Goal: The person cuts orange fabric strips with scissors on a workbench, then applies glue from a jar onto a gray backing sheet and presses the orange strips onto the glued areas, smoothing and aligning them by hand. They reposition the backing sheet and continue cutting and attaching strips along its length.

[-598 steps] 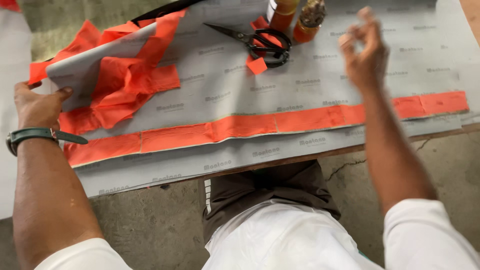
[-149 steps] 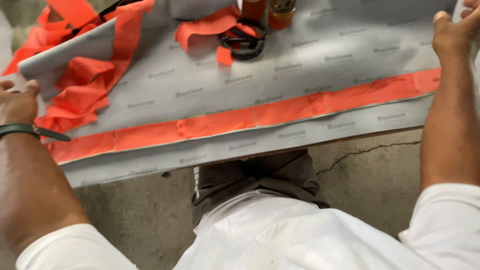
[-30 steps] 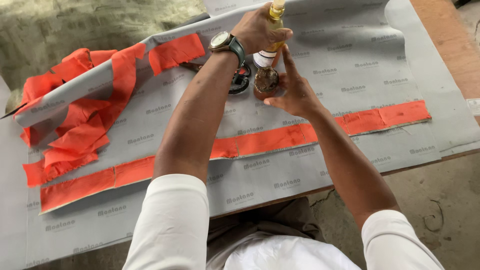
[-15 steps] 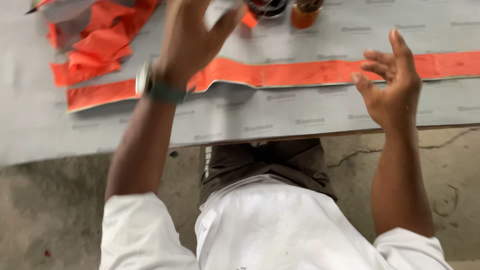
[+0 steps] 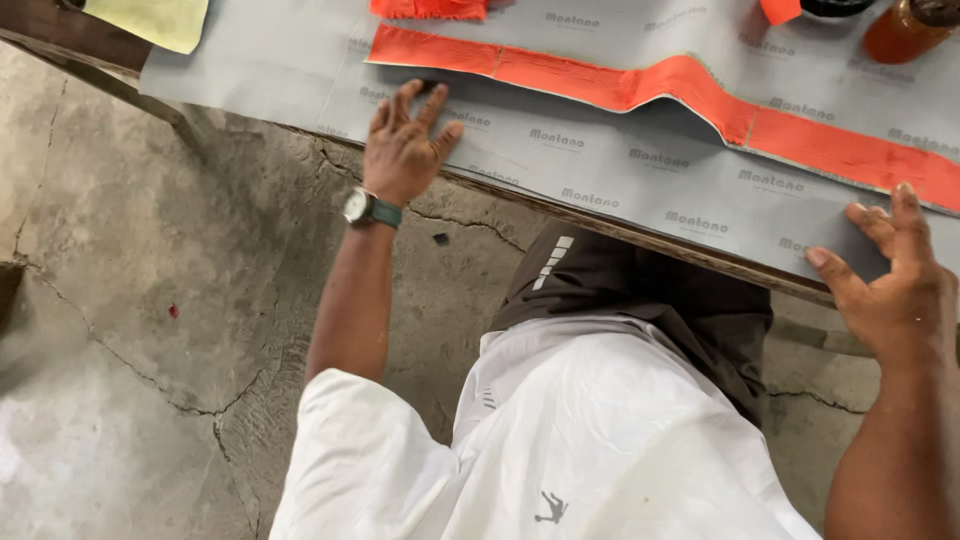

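Note:
A grey printed sheet (image 5: 620, 170) covers the tabletop, and a long orange strip (image 5: 650, 85) lies along it with a raised bump near its middle. My left hand (image 5: 405, 150), with a watch on the wrist, rests flat with fingers spread on the sheet's near edge, just below the strip's left end. My right hand (image 5: 890, 280) lies open on the sheet's near edge at the right, below the strip. Neither hand holds anything.
An amber bottle (image 5: 905, 30) stands at the top right, beside a small orange scrap (image 5: 780, 10). More orange material (image 5: 430, 8) lies at the top edge. A yellow cloth (image 5: 150, 20) is at the top left. Cracked concrete floor (image 5: 150, 330) lies below the table.
My left hand has come down from the bottles at the far side to the sheet's near edge. My right hand has lowered onto the sheet. The view has swung left.

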Available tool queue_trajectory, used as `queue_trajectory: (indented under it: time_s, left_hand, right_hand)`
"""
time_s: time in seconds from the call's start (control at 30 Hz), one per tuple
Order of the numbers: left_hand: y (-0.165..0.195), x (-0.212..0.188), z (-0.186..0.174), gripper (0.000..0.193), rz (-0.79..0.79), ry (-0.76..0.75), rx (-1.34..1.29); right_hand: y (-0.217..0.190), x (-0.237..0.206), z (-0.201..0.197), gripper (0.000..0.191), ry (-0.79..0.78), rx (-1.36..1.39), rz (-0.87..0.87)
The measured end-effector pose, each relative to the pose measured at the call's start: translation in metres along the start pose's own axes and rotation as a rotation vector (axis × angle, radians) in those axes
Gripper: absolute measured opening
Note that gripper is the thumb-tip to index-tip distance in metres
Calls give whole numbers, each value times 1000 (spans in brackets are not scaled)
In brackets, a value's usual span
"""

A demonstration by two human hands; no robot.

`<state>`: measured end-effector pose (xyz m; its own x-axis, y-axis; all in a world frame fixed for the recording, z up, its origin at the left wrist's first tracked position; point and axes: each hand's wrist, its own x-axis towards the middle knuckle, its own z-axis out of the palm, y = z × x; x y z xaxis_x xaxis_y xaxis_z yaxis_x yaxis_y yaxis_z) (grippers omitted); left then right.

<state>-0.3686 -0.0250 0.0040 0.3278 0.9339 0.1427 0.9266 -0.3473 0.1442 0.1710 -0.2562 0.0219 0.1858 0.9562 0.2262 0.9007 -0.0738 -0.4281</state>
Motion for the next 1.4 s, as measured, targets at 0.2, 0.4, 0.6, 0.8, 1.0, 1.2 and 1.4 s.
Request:
queue_trajectory:
  time_s: [0.2, 0.4, 0.6, 0.8, 1.0, 1.2, 1.4]
  left_hand:
    - [-21, 13, -10, 76, -88, -98, -29]
    - [-1, 44, -44, 47, 68, 299, -215]
    - [216, -18, -14, 67, 189, 198, -852]
    - [357, -35, -26, 62, 269, 71, -1156]
    - [356, -27, -17, 39, 454, 193, -1151]
    - [333, -4, -17, 33, 54, -240, -2161]
    - [340, 1, 0, 35, 8, -307, -2324]
  right_hand:
    - [24, -5, 14, 86, 69, 102, -141]
    - [27, 2, -4, 79, 164, 486, -72]
    - [-30, 8, -2, 60, 162, 822, -183]
    - [-95, 22, 30, 43, 227, 1068, -278]
    - [-62, 50, -5, 45, 411, 1136, 9]
    - [-43, 48, -35, 112, 259, 589, -365]
    - [-91, 38, -8, 90, 184, 1156, -241]
